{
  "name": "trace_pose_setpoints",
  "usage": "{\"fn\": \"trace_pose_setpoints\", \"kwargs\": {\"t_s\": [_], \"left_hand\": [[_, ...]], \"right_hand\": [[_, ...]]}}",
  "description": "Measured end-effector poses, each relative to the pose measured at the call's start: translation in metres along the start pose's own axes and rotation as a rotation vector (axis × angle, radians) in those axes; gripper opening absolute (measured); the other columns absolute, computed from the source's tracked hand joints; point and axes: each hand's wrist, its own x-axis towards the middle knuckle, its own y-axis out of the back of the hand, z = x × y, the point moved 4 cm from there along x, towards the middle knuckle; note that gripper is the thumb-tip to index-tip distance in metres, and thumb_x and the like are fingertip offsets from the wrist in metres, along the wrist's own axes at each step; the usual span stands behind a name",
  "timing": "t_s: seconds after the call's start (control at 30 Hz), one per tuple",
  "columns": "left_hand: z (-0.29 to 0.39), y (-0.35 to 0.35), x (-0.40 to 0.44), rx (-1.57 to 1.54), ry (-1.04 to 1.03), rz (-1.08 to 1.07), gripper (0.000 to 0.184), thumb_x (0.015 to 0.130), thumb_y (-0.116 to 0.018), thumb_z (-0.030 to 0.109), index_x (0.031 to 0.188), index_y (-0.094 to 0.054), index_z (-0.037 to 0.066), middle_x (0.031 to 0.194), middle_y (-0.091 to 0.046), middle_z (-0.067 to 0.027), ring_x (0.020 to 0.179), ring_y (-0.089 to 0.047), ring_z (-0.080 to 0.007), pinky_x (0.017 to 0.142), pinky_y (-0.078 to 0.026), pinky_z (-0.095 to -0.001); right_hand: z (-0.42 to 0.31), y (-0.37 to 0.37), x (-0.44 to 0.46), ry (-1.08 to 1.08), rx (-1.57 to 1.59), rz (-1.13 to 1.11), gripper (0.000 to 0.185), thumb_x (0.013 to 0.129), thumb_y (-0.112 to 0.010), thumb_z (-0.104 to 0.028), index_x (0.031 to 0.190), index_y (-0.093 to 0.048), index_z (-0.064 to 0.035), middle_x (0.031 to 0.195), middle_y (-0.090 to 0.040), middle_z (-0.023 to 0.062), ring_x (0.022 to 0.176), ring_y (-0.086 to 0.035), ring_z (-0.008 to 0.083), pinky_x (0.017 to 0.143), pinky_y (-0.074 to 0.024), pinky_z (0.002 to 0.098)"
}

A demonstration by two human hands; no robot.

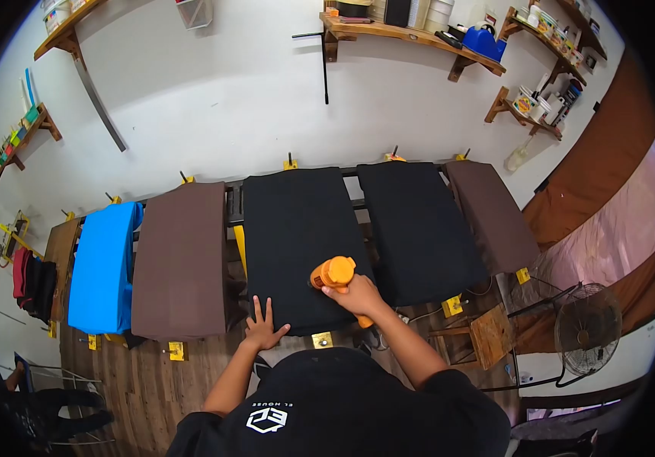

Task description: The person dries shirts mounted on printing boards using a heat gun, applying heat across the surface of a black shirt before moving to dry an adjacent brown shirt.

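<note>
1 orange tool (336, 270), handle pt-hidden by clasping R hand (358, 294); L hand (264, 330) splayed on blk cloth (297, 221).

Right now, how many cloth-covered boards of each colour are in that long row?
Blue cloth-covered board: 1
Brown cloth-covered boards: 2
Black cloth-covered boards: 2
Total: 5

stretching left to right as a long dark rack (234, 199), including a wooden board (62, 242) toward the left. carrying cloths draped side by side: a bright blue cloth (100, 266), a brown cloth (179, 266), a wide black cloth (297, 228), a second black cloth (422, 228), a second brown cloth (493, 217). lying mostly smooth on top, hanging over the edges.
</note>
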Motion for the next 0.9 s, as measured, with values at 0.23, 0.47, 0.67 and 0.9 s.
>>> {"fn": "trace_pose_setpoints", "kwargs": {"t_s": [0.23, 0.47, 0.67, 0.9], "left_hand": [[-0.002, -0.005, -0.002, -0.016, -0.022, 0.065, 0.116, 0.095, -0.058, 0.078, 0.174, 0.01, 0.026, 0.178, 0.029, -0.0151, 0.143, -0.04, -0.0566, 0.115, -0.041, -0.0643], [0.002, 0.0, -0.008, -0.042, -0.052, 0.091, 0.113, 0.097, -0.057, 0.075, 0.175, 0.007, 0.024, 0.178, 0.027, -0.016, 0.143, -0.039, -0.0585, 0.114, -0.04, -0.0668], [-0.001, -0.003, -0.004, -0.007, -0.048, 0.088, 0.114, 0.097, -0.056, 0.077, 0.175, 0.008, 0.024, 0.178, 0.027, -0.016, 0.144, -0.038, -0.0586, 0.113, -0.041, -0.0663], [0.001, -0.001, -0.004, 0.004, -0.035, 0.083, 0.114, 0.097, -0.055, 0.078, 0.175, 0.009, 0.025, 0.178, 0.028, -0.0159, 0.143, -0.04, -0.0565, 0.113, -0.042, -0.0642]], "right_hand": [[0.01, -0.004, -0.059, -0.05, 0.024, -0.094, 0.056, 0.095, -0.071, -0.059, 0.124, -0.075, -0.0106, 0.112, -0.079, 0.0162, 0.111, -0.074, 0.0384, 0.096, -0.0578, 0.0472], [0.027, -0.013, -0.069, -0.001, 0.09, -0.072, 0.05, 0.099, -0.073, -0.055, 0.115, -0.075, -0.0071, 0.077, -0.074, 0.0053, 0.07, -0.075, 0.0164, 0.069, -0.0585, 0.0345], [0.007, 0.011, -0.022, -0.076, 0.048, -0.084, 0.056, 0.096, -0.071, -0.06, 0.125, -0.075, -0.0119, 0.116, -0.078, 0.0178, 0.115, -0.073, 0.0393, 0.099, -0.0573, 0.0473], [-0.003, 0.014, 0.035, -0.035, 0.089, -0.044, 0.049, 0.098, -0.074, -0.053, 0.114, -0.075, -0.007, 0.073, -0.073, 0.0051, 0.07, -0.074, 0.0187, 0.068, -0.058, 0.0352]]}}
